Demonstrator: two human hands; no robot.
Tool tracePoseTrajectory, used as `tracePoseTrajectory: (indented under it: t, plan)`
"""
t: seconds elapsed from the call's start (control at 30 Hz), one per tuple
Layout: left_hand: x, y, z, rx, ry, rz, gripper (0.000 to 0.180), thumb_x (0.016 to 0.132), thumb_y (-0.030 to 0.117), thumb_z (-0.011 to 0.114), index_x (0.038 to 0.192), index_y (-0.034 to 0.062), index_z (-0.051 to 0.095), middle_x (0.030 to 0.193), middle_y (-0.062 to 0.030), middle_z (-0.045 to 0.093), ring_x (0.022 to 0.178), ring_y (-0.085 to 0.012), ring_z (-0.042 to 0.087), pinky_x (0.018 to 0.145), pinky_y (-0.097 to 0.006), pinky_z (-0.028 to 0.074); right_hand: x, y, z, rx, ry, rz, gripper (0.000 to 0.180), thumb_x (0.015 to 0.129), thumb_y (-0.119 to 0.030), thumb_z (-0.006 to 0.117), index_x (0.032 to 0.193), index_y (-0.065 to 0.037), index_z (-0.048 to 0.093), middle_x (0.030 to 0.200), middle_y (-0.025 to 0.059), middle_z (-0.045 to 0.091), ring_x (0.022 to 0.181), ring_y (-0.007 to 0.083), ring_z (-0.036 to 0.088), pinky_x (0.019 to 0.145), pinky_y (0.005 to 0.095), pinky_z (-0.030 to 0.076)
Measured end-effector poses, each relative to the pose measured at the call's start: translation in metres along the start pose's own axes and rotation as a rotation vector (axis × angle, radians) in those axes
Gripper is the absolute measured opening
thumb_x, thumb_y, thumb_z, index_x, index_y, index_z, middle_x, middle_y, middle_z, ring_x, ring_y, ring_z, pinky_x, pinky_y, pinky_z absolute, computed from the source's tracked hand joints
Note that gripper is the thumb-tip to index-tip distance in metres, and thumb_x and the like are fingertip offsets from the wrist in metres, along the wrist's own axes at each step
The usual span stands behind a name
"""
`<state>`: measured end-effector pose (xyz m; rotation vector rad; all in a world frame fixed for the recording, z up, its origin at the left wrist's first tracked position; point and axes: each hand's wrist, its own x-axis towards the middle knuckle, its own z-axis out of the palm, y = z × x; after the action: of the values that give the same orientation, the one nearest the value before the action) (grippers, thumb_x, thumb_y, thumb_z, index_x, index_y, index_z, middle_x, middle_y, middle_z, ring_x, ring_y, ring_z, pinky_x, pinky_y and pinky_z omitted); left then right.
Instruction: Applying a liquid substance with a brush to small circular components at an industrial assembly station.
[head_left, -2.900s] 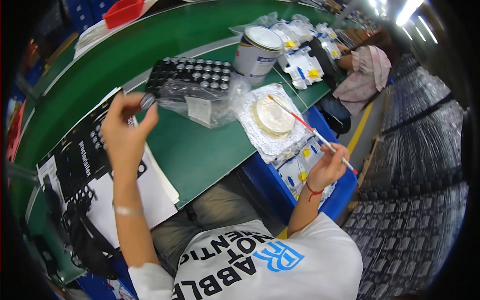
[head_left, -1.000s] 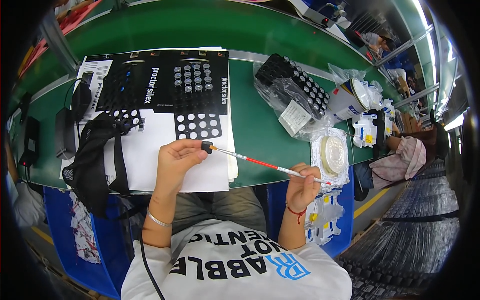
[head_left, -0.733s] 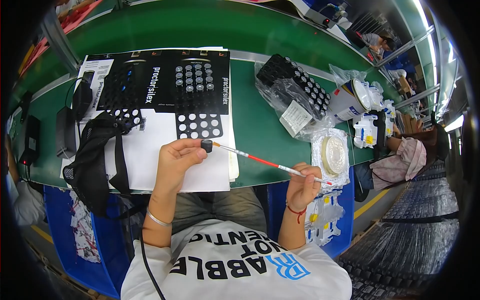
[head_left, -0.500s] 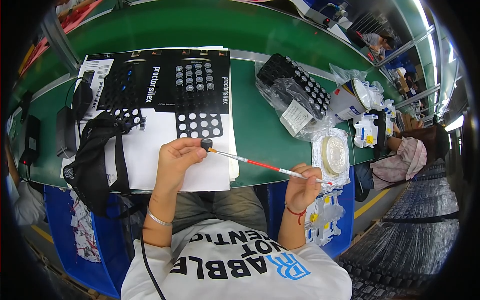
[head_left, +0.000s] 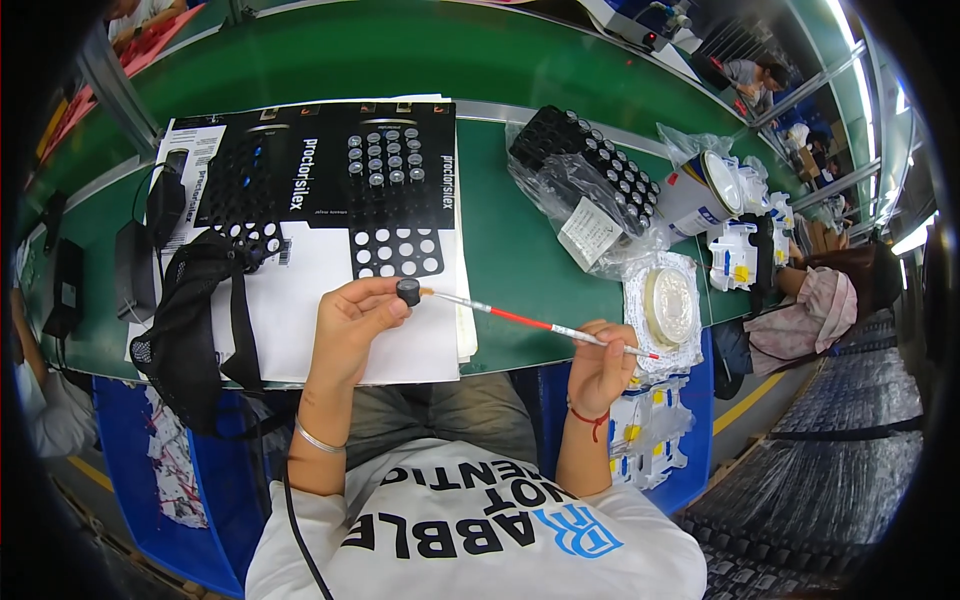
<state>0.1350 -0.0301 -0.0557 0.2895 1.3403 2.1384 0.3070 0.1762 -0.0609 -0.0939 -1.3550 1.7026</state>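
Between thumb and fingers my left hand [head_left: 362,315] pinches a small black round knob [head_left: 408,290] above the white sheet. My right hand [head_left: 603,363] grips a thin paintbrush [head_left: 530,322] with a red and silver handle, near its rear end. The brush slants across to the left, and its tip meets the side of the knob. Beyond my left hand lies a black tray of holes [head_left: 398,251] with several knobs [head_left: 385,155] standing in its far rows. Close to my right hand is a round pale dish [head_left: 669,308] on a crumpled white wrapping.
A second black tray [head_left: 243,185] and a black mesh bag [head_left: 205,310] lie at left. A bagged tray of knobs [head_left: 585,165] and an open paint can [head_left: 703,198] stand at back right. Blue bins [head_left: 160,480] flank my legs.
The brush tip has shifted slightly left against the knob, and the knob has turned a little in my left fingers. My right hand has moved slightly left.
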Motion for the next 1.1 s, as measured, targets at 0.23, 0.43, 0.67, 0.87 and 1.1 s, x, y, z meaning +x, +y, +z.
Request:
tracePoseTrajectory:
  t: [0.23, 0.43, 0.67, 0.87, 1.1]
  plan:
    - [0.002, 0.011, 0.001, 0.047, 0.066, 0.031, 0.026, 0.075, 0.001, 0.063, 0.100, -0.0035, 0.056, 0.091, -0.0086, 0.062, 0.081, -0.0113, 0.058, 0.073, -0.021, 0.046, 0.000, 0.011, -0.015, -0.026, 0.088, -0.045, 0.019, 0.090, -0.017, 0.042, 0.087, 0.000, 0.049, 0.076, 0.0145, 0.054, 0.070, 0.0208, 0.051, 0.068, 0.0304, 0.041]
    - [0.048, 0.047, -0.006, 0.452, 0.211, 0.276, 0.024, 0.072, 0.003, 0.066, 0.094, -0.0036, 0.057, 0.087, -0.0078, 0.062, 0.077, -0.0106, 0.058, 0.068, -0.020, 0.047, 0.001, 0.015, -0.018, -0.021, 0.173, -0.067, 0.020, 0.091, -0.021, 0.043, 0.088, -0.002, 0.049, 0.079, 0.0127, 0.053, 0.072, 0.0177, 0.050, 0.068, 0.0280, 0.040]
    - [0.097, 0.033, -0.033, 0.739, 0.353, 0.325, 0.027, 0.071, 0.009, 0.068, 0.092, -0.0042, 0.059, 0.084, -0.0117, 0.064, 0.080, -0.0160, 0.062, 0.070, -0.023, 0.049, 0.001, 0.015, -0.018, 0.015, 0.185, -0.061, 0.019, 0.091, -0.019, 0.042, 0.088, -0.002, 0.050, 0.079, 0.0118, 0.053, 0.073, 0.0168, 0.049, 0.067, 0.0278, 0.039]
    - [0.101, 0.027, -0.035, 1.170, 0.454, 0.576, 0.021, 0.065, 0.015, 0.072, 0.082, 0.0028, 0.065, 0.090, -0.0051, 0.062, 0.074, -0.0154, 0.058, 0.069, -0.026, 0.047, 0.002, 0.014, -0.016, 0.018, 0.191, -0.059, 0.019, 0.091, -0.019, 0.041, 0.088, -0.002, 0.050, 0.080, 0.0113, 0.053, 0.074, 0.0163, 0.049, 0.067, 0.0272, 0.039]
    - [0.099, 0.029, -0.031, 1.233, 0.469, 0.495, 0.022, 0.065, 0.016, 0.072, 0.082, 0.0042, 0.065, 0.091, -0.0034, 0.059, 0.074, -0.0145, 0.055, 0.069, -0.026, 0.046, 0.002, 0.014, -0.017, 0.037, 0.180, -0.059, 0.019, 0.091, -0.020, 0.041, 0.089, -0.003, 0.050, 0.081, 0.0111, 0.053, 0.075, 0.0161, 0.049, 0.068, 0.0272, 0.038]
